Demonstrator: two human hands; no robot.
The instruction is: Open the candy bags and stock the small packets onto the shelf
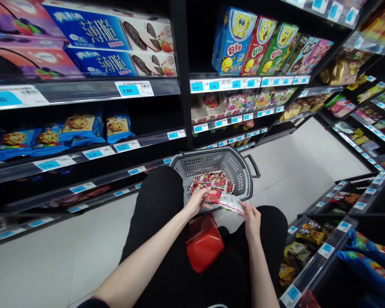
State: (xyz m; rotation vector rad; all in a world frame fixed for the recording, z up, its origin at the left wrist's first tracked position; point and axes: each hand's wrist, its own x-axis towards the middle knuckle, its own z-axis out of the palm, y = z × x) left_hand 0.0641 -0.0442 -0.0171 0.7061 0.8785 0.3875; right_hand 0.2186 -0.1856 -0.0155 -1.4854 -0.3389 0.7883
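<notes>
Here, hands (197, 202) (252, 217) hold a packet (229, 202) by the open basket's (241, 171) edge.

Left hand (199, 202) on red end of packet (228, 201), right hand (252, 219) pinching silvery end, all around near rim of grey basket (179, 170). Bunch of red packs (213, 179) inside. Some red thing (205, 246) nearer, between knees. Cookies (81, 124) on left shelf, cartoon boxes (239, 40) far side, snack bags (308, 233) near right.
</notes>
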